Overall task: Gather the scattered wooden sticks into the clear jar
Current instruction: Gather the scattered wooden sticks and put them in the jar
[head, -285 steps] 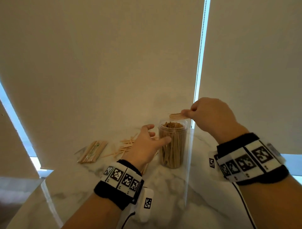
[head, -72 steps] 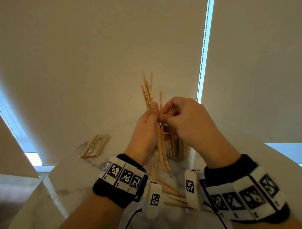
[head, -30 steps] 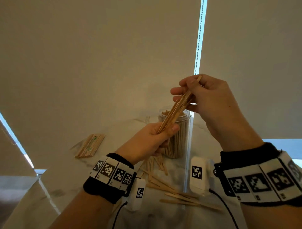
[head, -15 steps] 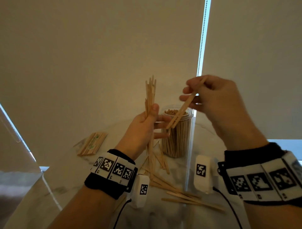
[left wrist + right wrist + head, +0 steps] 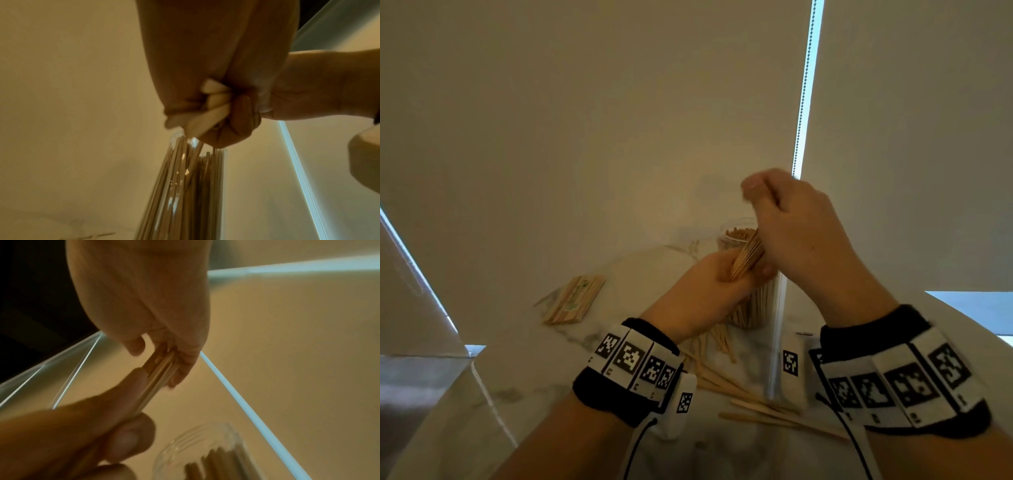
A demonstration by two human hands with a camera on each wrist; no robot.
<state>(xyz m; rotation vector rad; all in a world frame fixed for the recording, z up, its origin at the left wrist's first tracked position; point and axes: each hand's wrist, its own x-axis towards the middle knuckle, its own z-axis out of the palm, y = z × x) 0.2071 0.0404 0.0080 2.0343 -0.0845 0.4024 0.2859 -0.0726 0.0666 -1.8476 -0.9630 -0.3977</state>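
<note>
A bundle of wooden sticks is tilted in front of the clear jar, which stands on the marble table full of upright sticks. My left hand grips the bundle's lower part; its fingers curl round the stick ends in the left wrist view. My right hand closes on the bundle's upper end from above, right over the jar's mouth. Loose sticks lie on the table between my wrists.
A flat pack of sticks lies at the left on the table. Roller blinds hang close behind the jar, with a bead chain at the gap. The table edge runs along the left.
The left hand's bundle has tipped from upright to slanted toward the jar. My right hand has come down and left onto the bundle's top, joining its sticks to it.
</note>
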